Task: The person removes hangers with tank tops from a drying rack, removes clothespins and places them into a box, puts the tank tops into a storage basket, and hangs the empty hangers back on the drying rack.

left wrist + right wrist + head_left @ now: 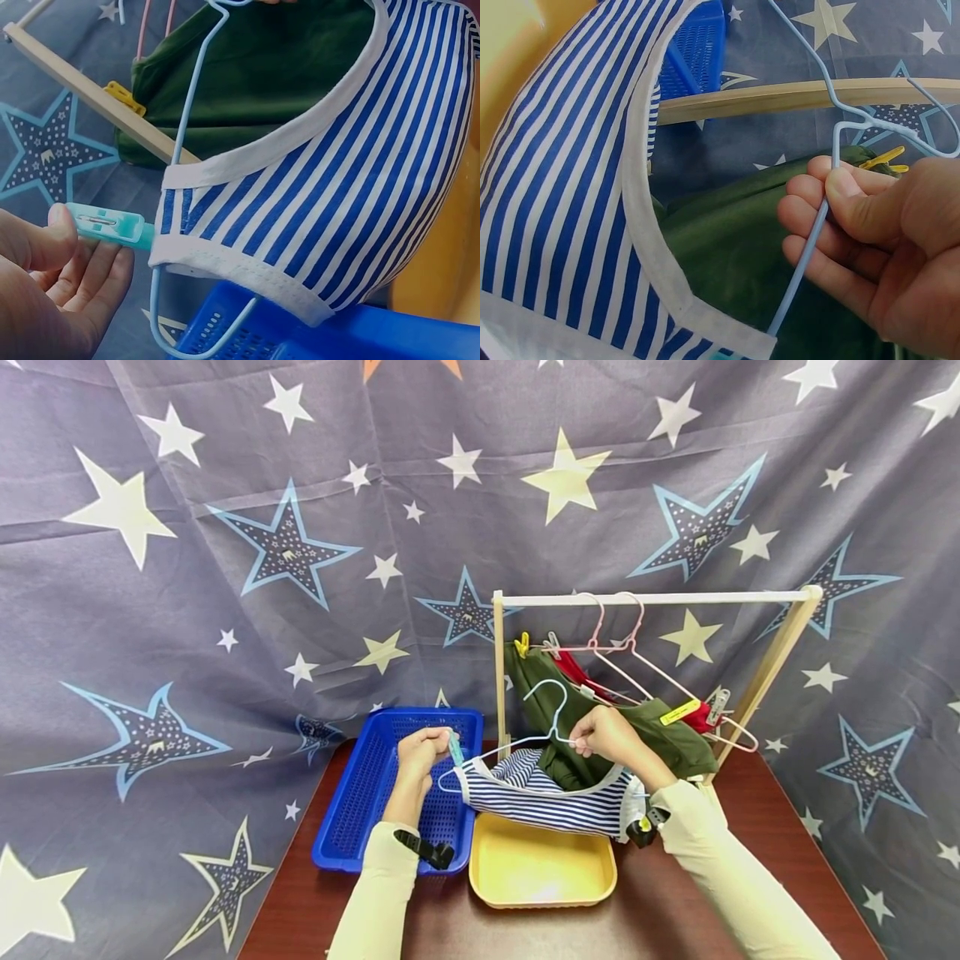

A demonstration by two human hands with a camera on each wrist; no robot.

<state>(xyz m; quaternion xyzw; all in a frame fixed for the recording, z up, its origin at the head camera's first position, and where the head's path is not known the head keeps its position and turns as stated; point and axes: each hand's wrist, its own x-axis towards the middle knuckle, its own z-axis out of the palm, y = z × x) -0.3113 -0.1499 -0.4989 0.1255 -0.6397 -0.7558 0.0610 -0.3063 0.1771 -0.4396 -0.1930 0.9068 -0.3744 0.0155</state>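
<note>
A light blue hanger carries a blue-and-white striped sleeveless top, its straps over the hanger's two arms. My right hand pinches the hanger's arm near the hook between thumb and forefinger, as the right wrist view shows. At the other strap my left hand pinches a teal clothespin between thumb and fingers; its far end meets the strap's edge. In the right wrist view a bit of teal shows at the bottom, by the right strap.
Behind stands a wooden rack with pink hangers bearing dark green and red garments, clipped with clothespins. A blue basket stands at left, a yellow tray below the top, both on the brown table.
</note>
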